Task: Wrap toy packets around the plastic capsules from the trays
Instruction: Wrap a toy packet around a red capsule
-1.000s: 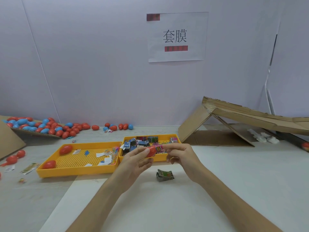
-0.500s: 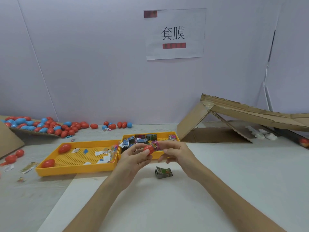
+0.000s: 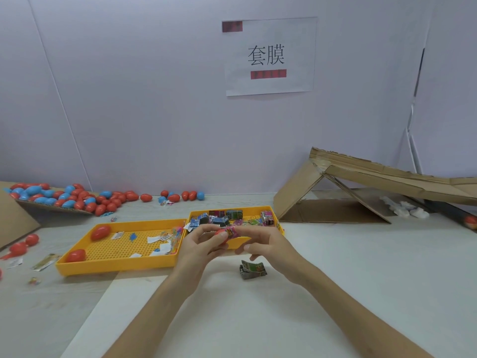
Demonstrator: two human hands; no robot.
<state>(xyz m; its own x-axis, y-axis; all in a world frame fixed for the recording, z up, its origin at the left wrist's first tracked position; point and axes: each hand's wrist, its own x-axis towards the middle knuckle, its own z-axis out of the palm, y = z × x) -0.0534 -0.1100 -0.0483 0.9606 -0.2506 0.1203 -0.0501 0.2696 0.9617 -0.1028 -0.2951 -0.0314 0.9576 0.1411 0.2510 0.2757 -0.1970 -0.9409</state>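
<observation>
My left hand point(image 3: 200, 245) grips a red capsule point(image 3: 221, 234) just in front of the right yellow tray point(image 3: 274, 211). A pink toy packet point(image 3: 231, 231) sits around the capsule's right end, pinched by my right hand point(image 3: 265, 244). That tray holds several toy packets point(image 3: 233, 215). The left yellow tray point(image 3: 116, 264) holds two red capsules point(image 3: 100, 232) and paper scraps. A folded green packet point(image 3: 252, 269) lies on the table below my hands.
Several red and blue capsules point(image 3: 69, 197) are heaped on cardboard at the back left, and a few more lie along the wall. A folded cardboard ramp point(image 3: 361, 182) stands at the right. Loose capsules and wrappers lie at the left edge.
My hands stay together at the tray's front edge. The pink packet has slid further onto the red capsule.
</observation>
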